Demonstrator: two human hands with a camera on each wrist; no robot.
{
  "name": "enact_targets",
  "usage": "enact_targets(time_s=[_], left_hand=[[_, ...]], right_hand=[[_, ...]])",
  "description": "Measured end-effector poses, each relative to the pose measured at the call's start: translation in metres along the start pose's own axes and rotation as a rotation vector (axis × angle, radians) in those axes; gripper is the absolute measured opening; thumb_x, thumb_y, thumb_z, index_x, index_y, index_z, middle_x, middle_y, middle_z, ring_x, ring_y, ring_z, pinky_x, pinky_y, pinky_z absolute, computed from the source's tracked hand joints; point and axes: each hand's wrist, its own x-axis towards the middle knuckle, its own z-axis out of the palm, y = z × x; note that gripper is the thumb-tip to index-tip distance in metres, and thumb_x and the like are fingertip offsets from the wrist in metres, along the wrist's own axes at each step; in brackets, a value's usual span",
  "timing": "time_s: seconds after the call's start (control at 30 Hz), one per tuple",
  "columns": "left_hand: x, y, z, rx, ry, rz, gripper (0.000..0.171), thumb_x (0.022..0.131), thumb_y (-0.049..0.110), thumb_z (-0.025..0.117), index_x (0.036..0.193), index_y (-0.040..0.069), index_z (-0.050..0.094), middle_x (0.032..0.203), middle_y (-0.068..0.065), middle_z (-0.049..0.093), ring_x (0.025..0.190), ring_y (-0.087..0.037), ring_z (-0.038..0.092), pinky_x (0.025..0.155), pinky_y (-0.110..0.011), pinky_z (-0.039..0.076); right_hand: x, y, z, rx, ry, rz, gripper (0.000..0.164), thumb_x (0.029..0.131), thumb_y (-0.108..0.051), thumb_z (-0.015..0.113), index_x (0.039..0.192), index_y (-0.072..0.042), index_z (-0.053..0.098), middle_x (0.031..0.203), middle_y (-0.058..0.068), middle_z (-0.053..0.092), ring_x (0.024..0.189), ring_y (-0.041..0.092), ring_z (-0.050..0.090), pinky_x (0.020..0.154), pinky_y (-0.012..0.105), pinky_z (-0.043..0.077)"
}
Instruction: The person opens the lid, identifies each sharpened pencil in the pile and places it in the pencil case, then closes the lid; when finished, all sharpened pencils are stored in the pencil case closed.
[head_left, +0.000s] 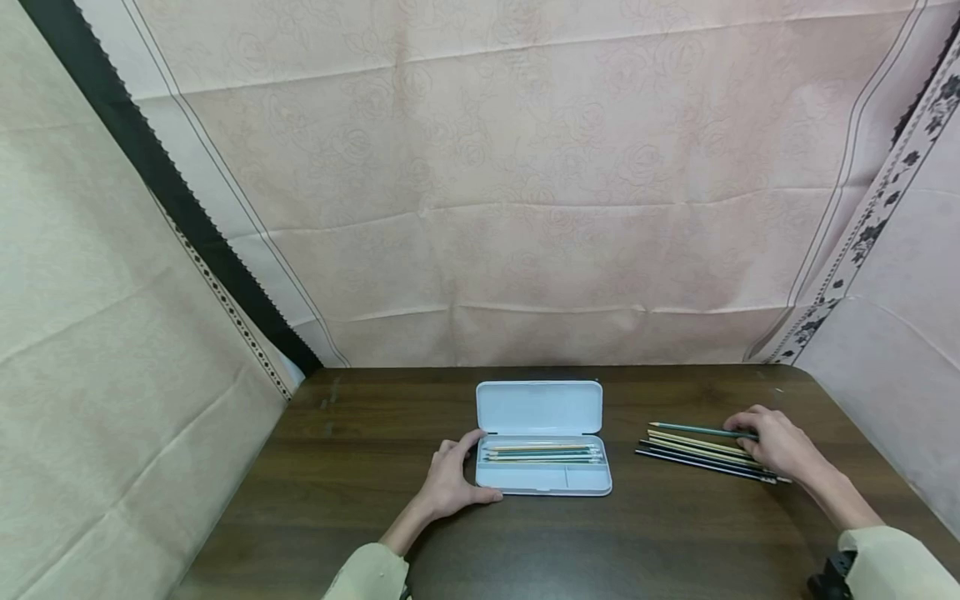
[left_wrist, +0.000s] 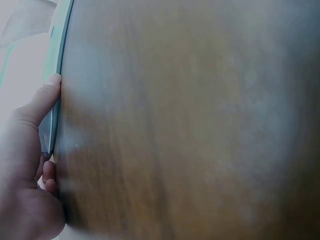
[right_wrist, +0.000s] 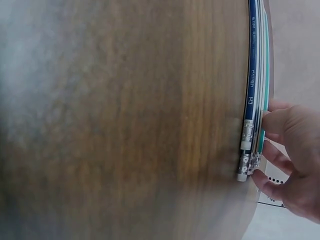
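Observation:
An open light-blue pencil case (head_left: 521,478) lies on the table with its lid raised at the back. Several pencils (head_left: 543,453) rest in its long compartment. My left hand (head_left: 448,479) grips the case's left end, thumb at the front edge and fingers at the back; the left wrist view shows the thumb against the case's edge (left_wrist: 56,55). To the right, my right hand (head_left: 776,442) pinches a green pencil (head_left: 697,430) near its rear end. Just in front of that pencil, a bundle of yellow-green and dark pencils (head_left: 701,458) lies side by side. Eraser ends (right_wrist: 246,135) show in the right wrist view.
The dark wooden table (head_left: 360,492) has rounded far corners. Pale patterned cloth (head_left: 525,167) hangs behind it and along both sides. A stretch of tabletop separates the case from the loose pencils.

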Motion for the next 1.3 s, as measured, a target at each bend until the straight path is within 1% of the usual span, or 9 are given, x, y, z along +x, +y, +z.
enact_targets(time_s=[0.13, 0.27, 0.5, 0.63, 0.8, 1.03, 1.3], left_hand=[[-0.0004, -0.0006, 0.0004, -0.003, 0.0, 0.003, 0.096, 0.068, 0.049, 0.091, 0.147, 0.019, 0.045, 0.12, -0.01, 0.051, 0.107, -0.027, 0.042, 0.082, -0.045, 0.04], [-0.0009, -0.001, 0.0008, -0.002, 0.003, 0.006, 0.096, 0.068, 0.05, 0.091, 0.147, 0.019, 0.046, 0.12, -0.01, 0.052, 0.107, -0.027, 0.043, 0.082, -0.045, 0.04], [-0.001, -0.0006, 0.002, 0.0, 0.006, 0.002, 0.096, 0.067, 0.049, 0.091, 0.146, 0.019, 0.046, 0.119, -0.01, 0.052, 0.108, -0.028, 0.042, 0.082, -0.045, 0.04], [-0.0001, -0.0004, 0.0021, 0.003, 0.008, 0.003, 0.096, 0.067, 0.049, 0.092, 0.146, 0.019, 0.047, 0.119, -0.009, 0.053, 0.107, -0.027, 0.042, 0.082, -0.045, 0.039], [0.0001, -0.0002, 0.0022, 0.006, 0.011, 0.009, 0.096, 0.066, 0.049, 0.091, 0.145, 0.019, 0.047, 0.118, -0.009, 0.053, 0.107, -0.027, 0.043, 0.082, -0.045, 0.04], [-0.0009, -0.0006, 0.0012, 0.002, 0.015, 0.009, 0.095, 0.066, 0.047, 0.092, 0.145, 0.018, 0.048, 0.119, -0.011, 0.053, 0.109, -0.028, 0.043, 0.083, -0.046, 0.041], [-0.0003, 0.0007, 0.0009, -0.001, 0.01, 0.007, 0.095, 0.067, 0.047, 0.092, 0.145, 0.018, 0.047, 0.119, -0.011, 0.052, 0.108, -0.028, 0.043, 0.083, -0.045, 0.041]], right_hand=[[0.0008, -0.0012, 0.0006, -0.01, 0.001, -0.017, 0.02, 0.08, 0.005, 0.074, 0.096, -0.007, 0.073, 0.095, 0.012, 0.062, 0.085, 0.036, 0.062, 0.066, 0.052, 0.049], [0.0007, -0.0012, 0.0016, -0.013, 0.003, -0.017, 0.019, 0.081, 0.005, 0.074, 0.093, -0.01, 0.073, 0.09, 0.007, 0.061, 0.08, 0.029, 0.061, 0.062, 0.048, 0.048], [-0.0005, -0.0019, 0.0031, -0.022, 0.019, -0.003, 0.022, 0.08, 0.006, 0.072, 0.09, -0.012, 0.072, 0.086, 0.003, 0.059, 0.077, 0.025, 0.058, 0.056, 0.044, 0.044], [-0.001, -0.0028, 0.0029, -0.02, 0.021, 0.004, 0.022, 0.08, 0.007, 0.07, 0.089, -0.013, 0.071, 0.085, 0.002, 0.058, 0.076, 0.022, 0.056, 0.054, 0.042, 0.042], [-0.0022, -0.0038, 0.0026, -0.011, 0.024, 0.005, 0.024, 0.08, 0.009, 0.067, 0.089, -0.012, 0.071, 0.084, 0.001, 0.057, 0.074, 0.019, 0.052, 0.055, 0.04, 0.041], [-0.0036, -0.0072, 0.0025, 0.002, -0.01, 0.021, 0.023, 0.083, 0.008, 0.065, 0.093, -0.012, 0.07, 0.088, 0.003, 0.058, 0.075, 0.02, 0.052, 0.058, 0.042, 0.042], [-0.004, -0.0096, -0.0001, -0.008, 0.012, 0.005, 0.022, 0.083, 0.007, 0.067, 0.094, -0.012, 0.071, 0.088, 0.002, 0.059, 0.077, 0.021, 0.055, 0.058, 0.043, 0.044]])
